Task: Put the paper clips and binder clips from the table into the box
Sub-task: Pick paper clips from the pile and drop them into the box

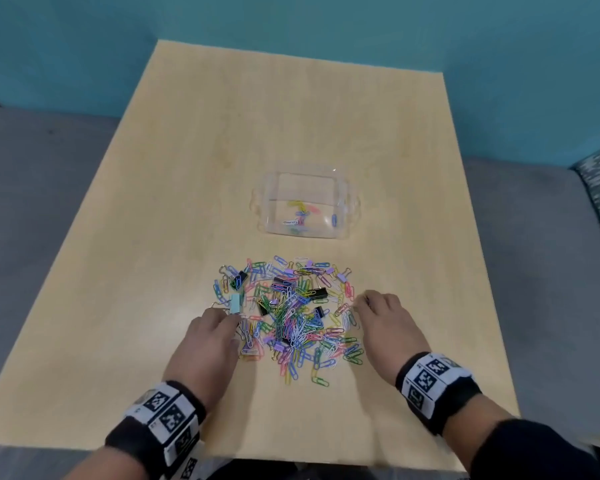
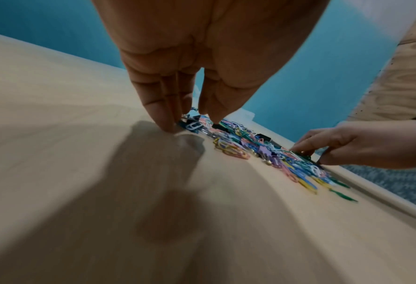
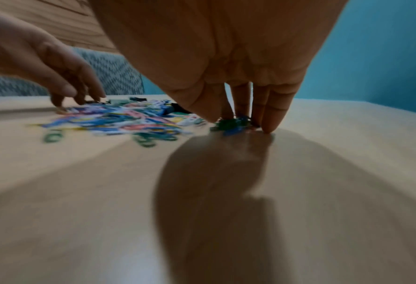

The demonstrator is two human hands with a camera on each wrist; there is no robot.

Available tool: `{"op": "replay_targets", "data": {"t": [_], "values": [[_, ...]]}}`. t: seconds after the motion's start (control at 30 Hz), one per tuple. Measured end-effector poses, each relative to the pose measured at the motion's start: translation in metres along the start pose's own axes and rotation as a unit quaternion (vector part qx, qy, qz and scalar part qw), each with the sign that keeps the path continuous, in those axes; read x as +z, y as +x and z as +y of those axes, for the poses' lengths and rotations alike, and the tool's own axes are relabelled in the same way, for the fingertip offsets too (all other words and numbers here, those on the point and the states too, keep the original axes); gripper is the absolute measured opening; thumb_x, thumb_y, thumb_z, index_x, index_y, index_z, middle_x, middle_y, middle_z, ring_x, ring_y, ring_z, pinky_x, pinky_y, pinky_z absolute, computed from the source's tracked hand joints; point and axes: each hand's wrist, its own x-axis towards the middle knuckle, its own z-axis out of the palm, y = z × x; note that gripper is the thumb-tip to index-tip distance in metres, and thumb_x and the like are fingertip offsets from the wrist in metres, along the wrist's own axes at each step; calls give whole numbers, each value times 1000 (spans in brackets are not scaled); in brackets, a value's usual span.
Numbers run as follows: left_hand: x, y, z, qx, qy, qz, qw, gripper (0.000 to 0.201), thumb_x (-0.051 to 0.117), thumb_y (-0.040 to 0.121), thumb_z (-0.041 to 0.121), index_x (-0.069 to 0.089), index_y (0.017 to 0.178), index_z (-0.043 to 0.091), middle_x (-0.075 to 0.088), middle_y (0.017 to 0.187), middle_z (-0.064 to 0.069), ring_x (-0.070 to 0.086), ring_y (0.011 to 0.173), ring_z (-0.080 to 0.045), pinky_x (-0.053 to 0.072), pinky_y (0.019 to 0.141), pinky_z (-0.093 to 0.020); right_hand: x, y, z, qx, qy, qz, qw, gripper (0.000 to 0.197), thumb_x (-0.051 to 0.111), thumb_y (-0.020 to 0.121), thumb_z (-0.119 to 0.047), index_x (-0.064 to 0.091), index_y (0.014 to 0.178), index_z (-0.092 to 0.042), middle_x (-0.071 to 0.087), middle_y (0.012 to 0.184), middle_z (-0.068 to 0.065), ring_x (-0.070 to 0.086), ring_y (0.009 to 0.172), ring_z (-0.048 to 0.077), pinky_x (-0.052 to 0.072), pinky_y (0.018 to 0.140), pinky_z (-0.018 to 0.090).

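few paper clips (image 1: 300, 216) lie in the clear box (image 1: 343, 195) far on the tabletop (image 1: 153, 237); most, with the binder clips (image 1: 317, 293), sit heaped near it. left hand (image 1: 210, 336) and right hand (image 1: 383, 318) flank the heap, fingertips down among clips; actual grip is blurred, cannot tell.

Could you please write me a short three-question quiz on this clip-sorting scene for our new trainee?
1. True or false: the clear plastic box already holds a few paper clips.
2. Which hand reaches down beside the pale mint binder clip: A) left hand, B) right hand?
3. Fill in: the heap of coloured paper clips and binder clips lies between the box and the ____ edge of the light wooden table.

Key: 1 true; 2 A; 3 near.
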Motion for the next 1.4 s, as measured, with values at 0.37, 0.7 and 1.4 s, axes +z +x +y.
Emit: {"op": "replay_targets", "data": {"t": [0.37, 0.7, 1.4], "values": [[9, -26, 3, -59, -52, -31, 996, 57, 79, 72, 25, 58, 123, 14, 55, 107, -8, 56, 96, -32, 47, 84, -40, 23, -74, 4, 172, 272, 62, 945, 52, 54, 84, -8, 47, 136, -13, 49, 118, 5, 50, 110, 27, 42, 94, 34], [8, 0, 12, -42, -52, -75, 995, 59, 71, 80, 26, 48, 135, 25, 46, 116, -5, 48, 105, -28, 42, 90, -35, 13, -22, -27, 118, 197, 12, 973, 75, 67, 79, -48, 31, 142, -28, 34, 127, 0, 33, 110, 23, 38, 95, 32], [14, 3, -4, 148, 121, -64, 980, 68, 71, 57, -1, 54, 117, 27, 44, 98, -3, 52, 75, -26, 51, 51, -31, 9, 2, -27, 72, 173, 9, 982, 5, 51, 90, -10, 53, 89, -14, 43, 89, 0, 40, 68, 23, 31, 57, 32]]}}
